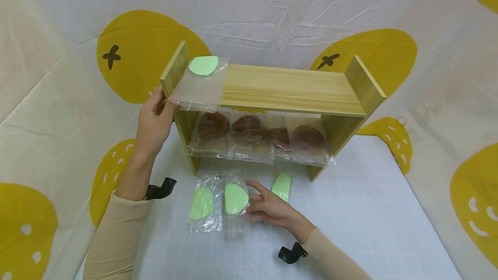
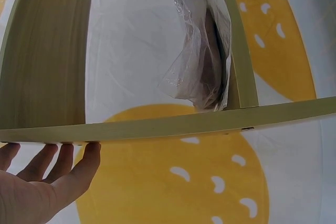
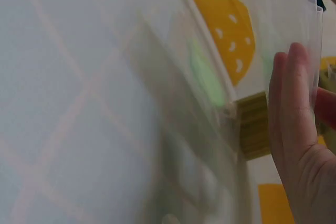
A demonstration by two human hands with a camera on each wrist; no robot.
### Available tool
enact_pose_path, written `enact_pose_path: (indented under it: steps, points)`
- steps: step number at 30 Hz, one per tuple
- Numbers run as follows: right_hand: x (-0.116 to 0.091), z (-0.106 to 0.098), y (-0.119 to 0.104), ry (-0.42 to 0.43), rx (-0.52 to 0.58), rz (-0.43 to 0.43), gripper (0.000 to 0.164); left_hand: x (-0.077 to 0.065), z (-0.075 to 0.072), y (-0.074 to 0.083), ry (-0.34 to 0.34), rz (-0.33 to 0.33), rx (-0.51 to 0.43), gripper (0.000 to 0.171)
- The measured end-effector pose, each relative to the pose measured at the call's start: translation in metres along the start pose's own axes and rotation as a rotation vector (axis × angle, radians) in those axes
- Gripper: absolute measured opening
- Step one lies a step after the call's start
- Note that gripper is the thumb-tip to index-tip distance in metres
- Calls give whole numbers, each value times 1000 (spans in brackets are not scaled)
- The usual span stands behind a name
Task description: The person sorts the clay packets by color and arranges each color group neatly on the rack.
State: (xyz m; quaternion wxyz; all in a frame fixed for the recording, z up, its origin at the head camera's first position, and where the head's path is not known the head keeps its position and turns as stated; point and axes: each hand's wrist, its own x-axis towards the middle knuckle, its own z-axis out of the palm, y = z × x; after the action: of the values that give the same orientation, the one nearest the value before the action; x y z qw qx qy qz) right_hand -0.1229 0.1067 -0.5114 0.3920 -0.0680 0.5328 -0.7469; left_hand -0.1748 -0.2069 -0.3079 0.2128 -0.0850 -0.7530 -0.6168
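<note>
My left hand (image 1: 154,118) rests its fingertips against the outside of the wooden shelf's left side panel (image 2: 173,127), fingers fairly straight. Just above it, a clear plastic bag with a flat light-green piece (image 1: 203,65) lies on the top board and hangs over the front edge. My right hand (image 1: 270,207) pinches another clear bag (image 3: 294,19) between fingers and thumb; in the head view that bag carries a rounded light-green piece (image 1: 235,198). To its left lies a bagged green piece (image 1: 202,203), and behind the right hand is another green piece (image 1: 282,186).
Several clear bags with round brown pieces (image 1: 213,126) line the shelf's lower level, their edges overhanging its front. The shelf (image 1: 292,90) stands at the back of the pale checked table (image 1: 369,211). Behind hangs a white cloth (image 1: 268,25) with yellow shapes.
</note>
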Motion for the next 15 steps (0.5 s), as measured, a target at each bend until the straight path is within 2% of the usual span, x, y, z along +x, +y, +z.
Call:
enact_pose_path:
  steps: [15]
  points:
    - [-32,19,-30,-91,-9,-40,89,1,0,-1,1,4,-21,46]
